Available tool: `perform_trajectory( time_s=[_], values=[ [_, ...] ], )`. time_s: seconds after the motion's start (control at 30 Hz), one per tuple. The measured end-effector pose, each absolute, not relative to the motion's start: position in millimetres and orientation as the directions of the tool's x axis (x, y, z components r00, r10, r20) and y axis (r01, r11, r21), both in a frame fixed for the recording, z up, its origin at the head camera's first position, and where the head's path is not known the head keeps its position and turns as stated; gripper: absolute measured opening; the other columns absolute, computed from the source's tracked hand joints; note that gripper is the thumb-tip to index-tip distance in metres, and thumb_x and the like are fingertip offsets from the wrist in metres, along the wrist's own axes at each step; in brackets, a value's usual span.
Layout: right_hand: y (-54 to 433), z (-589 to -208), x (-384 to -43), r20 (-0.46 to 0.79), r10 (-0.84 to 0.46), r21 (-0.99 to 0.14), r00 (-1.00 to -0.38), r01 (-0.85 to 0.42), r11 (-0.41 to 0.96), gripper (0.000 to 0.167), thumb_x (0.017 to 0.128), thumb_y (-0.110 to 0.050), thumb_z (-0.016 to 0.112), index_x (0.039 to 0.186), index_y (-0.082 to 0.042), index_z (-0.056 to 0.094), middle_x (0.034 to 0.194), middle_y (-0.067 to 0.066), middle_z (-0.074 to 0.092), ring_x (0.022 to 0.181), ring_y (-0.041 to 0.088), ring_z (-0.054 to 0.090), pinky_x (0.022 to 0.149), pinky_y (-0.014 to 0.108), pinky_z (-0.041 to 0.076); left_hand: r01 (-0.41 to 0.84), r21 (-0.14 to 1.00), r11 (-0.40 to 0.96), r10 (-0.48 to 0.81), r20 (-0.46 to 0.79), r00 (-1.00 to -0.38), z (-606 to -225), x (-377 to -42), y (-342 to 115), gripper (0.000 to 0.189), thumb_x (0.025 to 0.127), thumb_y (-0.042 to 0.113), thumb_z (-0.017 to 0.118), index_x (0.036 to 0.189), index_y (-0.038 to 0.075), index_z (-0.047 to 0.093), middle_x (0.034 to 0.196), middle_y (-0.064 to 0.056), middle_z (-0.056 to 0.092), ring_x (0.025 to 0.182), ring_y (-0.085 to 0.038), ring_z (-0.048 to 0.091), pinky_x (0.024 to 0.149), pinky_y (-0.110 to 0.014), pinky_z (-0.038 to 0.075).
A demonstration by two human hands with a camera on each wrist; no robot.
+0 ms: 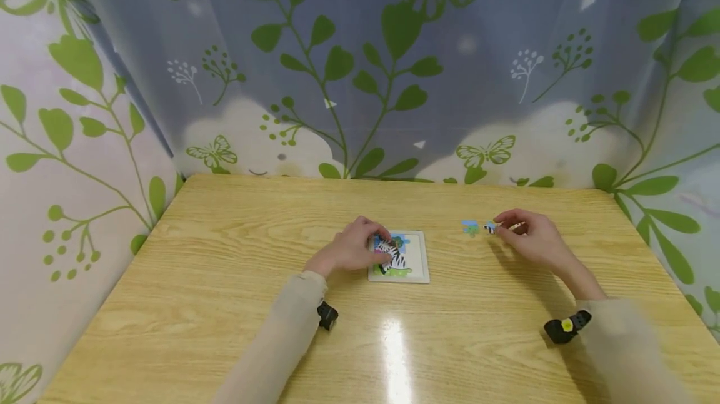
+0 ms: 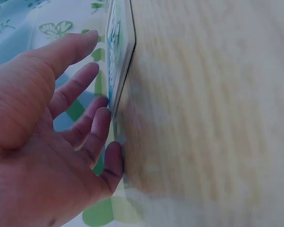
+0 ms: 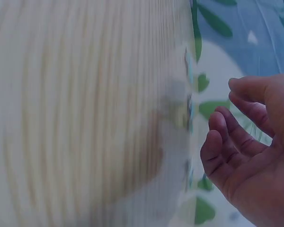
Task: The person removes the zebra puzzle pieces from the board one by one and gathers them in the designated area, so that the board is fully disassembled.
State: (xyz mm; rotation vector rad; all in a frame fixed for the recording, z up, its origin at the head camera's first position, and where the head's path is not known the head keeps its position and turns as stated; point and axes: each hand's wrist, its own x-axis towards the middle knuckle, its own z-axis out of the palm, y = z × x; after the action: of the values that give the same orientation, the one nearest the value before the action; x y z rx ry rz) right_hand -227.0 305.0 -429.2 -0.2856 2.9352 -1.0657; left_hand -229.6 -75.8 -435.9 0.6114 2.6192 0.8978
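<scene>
A small white-framed puzzle tray (image 1: 418, 255) lies on the table, partly filled with a zebra picture (image 1: 399, 261). Over its left side, my left hand (image 1: 355, 246) has thumb and fingers spread apart; in the left wrist view some fingertips are at the tray's edge (image 2: 128, 35), and whether they touch it I cannot tell. To the right lie a blue-and-green puzzle piece (image 1: 470, 227) and a striped puzzle piece (image 1: 490, 227). My right hand (image 1: 531, 236) hovers beside the striped piece, fingers loosely bent and nothing visible between them. A further piece (image 3: 188, 175) lies flat near that hand.
The wooden table (image 1: 225, 329) runs up to a patterned curtain (image 1: 349, 66) at the back and on both sides. Black wrist cameras are strapped to both forearms, the left camera (image 1: 327, 315) and the right camera (image 1: 565, 328).
</scene>
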Motion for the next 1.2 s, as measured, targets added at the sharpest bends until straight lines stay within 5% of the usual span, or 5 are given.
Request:
perform_trajectory(
  time_s=[0.2,0.53,1.2],
  values=[
    [278,-426,-226,0.040,-0.267,-0.669,-0.963,-0.224,0.709,0.027,0.101,-0.024,0.065,0.120,-0.005,0.069,0.107,0.014,0.070,0.086,0.019,0.065,0.063,0.027,0.050,0.249,0.668,0.701,0.444,-0.134,-0.886,-435,-237,-78,0.041,0.092,0.036,0.075,0.129,0.020,0.064,0.140,-0.011,0.049,0.128,-0.030,0.046,0.111,-0.052,0.040],
    [234,-433,-233,0.035,-0.355,-0.677,-0.934,-0.283,0.679,0.023,0.098,-0.020,0.068,0.117,-0.006,0.070,0.103,0.010,0.072,0.085,0.018,0.065,0.064,0.029,0.051,0.270,0.551,0.790,0.444,-0.209,-0.871,-432,-246,-74,0.061,0.084,0.047,0.081,0.137,0.026,0.059,0.149,-0.011,0.042,0.133,-0.033,0.041,0.111,-0.056,0.037],
    [178,-444,-246,0.019,-0.497,-0.644,-0.868,-0.390,0.658,0.015,0.094,-0.018,0.072,0.108,-0.011,0.074,0.090,0.004,0.067,0.072,0.013,0.056,0.066,0.030,0.046,0.216,0.537,0.815,0.402,-0.256,-0.879,-433,-246,-70,0.064,0.083,0.050,0.081,0.137,0.029,0.055,0.137,-0.008,0.045,0.122,-0.029,0.044,0.101,-0.047,0.036]
  ],
)
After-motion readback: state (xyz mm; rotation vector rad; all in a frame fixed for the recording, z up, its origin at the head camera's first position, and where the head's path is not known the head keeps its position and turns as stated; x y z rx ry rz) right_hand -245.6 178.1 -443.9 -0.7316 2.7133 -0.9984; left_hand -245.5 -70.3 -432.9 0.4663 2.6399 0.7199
